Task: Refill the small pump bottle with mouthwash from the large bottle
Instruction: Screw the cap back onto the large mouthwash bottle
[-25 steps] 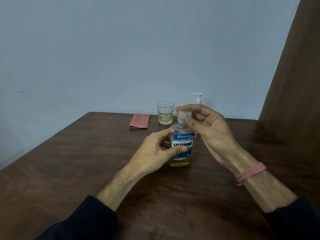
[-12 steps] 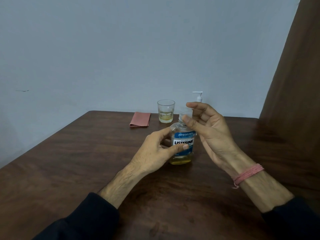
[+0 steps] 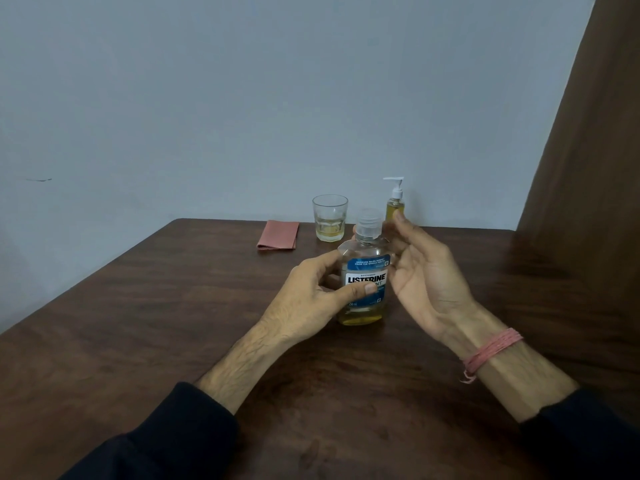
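Note:
The large mouthwash bottle (image 3: 365,282) stands upright mid-table, with a blue label, a clear cap (image 3: 369,223) on top and a little yellow liquid at the bottom. My left hand (image 3: 311,299) grips its body, thumb across the label. My right hand (image 3: 424,271) hovers just right of the cap, palm facing left, fingers loosely bent, holding nothing. The small pump bottle (image 3: 395,202), with yellow liquid and a white pump, stands behind my right fingertips near the table's far edge.
A glass (image 3: 329,218) with a little yellow liquid stands at the far edge of the dark wooden table (image 3: 138,341). A folded pink cloth (image 3: 278,234) lies left of it. A brown panel (image 3: 588,168) rises at the right.
My right hand has let go of the cap and drawn back to the right, its fingers loosening. My left hand keeps its grip on the bottle.

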A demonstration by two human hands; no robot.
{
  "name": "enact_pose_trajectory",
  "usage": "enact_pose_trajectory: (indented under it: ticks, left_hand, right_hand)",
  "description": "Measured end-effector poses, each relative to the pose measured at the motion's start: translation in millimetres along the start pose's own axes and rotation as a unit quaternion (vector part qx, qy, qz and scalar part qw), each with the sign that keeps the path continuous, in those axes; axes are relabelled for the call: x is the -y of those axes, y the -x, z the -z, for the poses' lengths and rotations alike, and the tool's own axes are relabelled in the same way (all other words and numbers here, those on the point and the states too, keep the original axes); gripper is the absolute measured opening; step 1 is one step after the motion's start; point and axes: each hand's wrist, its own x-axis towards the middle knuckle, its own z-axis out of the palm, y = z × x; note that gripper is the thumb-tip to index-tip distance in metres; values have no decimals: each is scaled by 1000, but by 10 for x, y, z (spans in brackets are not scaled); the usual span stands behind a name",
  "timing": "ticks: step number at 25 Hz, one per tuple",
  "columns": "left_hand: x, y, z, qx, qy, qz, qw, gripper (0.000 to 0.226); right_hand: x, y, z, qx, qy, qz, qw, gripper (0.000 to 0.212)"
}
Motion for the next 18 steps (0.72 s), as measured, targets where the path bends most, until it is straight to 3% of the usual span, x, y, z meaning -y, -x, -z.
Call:
enact_pose_trajectory:
  ticks: [5,11,18]
  left_hand:
    - [8,-12,1,4,4,-4,1000,55]
    - [-42,4,-8,-4,-2,5,1000,38]
    - [-23,3,-2,0,3,0,1000,41]
  right_hand:
    - [-20,1,-39,42,36,14,998,31]
    - [-28,-26,-24,2,89,45,995,35]
    - [26,-19,-5,73,126,78,986,45]
